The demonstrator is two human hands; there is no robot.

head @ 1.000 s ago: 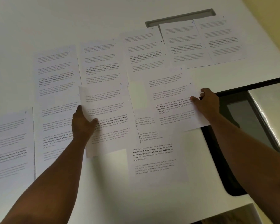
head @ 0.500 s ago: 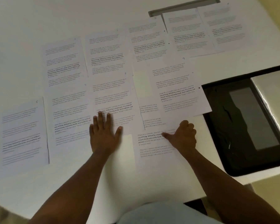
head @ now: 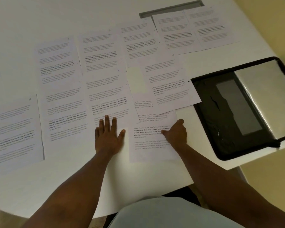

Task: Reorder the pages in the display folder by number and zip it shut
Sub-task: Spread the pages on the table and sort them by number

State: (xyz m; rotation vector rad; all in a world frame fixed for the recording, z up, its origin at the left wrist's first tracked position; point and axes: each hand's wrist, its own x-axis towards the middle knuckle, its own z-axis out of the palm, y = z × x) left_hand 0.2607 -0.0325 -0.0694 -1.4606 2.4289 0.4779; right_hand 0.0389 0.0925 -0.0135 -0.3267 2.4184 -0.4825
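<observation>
Several printed pages lie spread over the white table [head: 155,176] in rough rows, some overlapping. My left hand [head: 109,137] lies flat with fingers spread on the lower edge of a middle page [head: 109,99]. My right hand [head: 176,132] rests on the nearest page [head: 148,145], fingers loosely curled and thumb pointing left on the text. The black zip display folder [head: 224,129] lies open at the right edge of the table, with a clear sleeve [head: 266,96] folded out to its right.
A grey slot [head: 169,9] is cut into the table at the back, partly covered by pages. One page [head: 15,130] lies apart at the far left. The table's near edge curves in front of my body; yellowish floor shows to the right.
Both hands came back from the far pages toward me a second ago. Over the last half second they have stayed where they are on the two near pages.
</observation>
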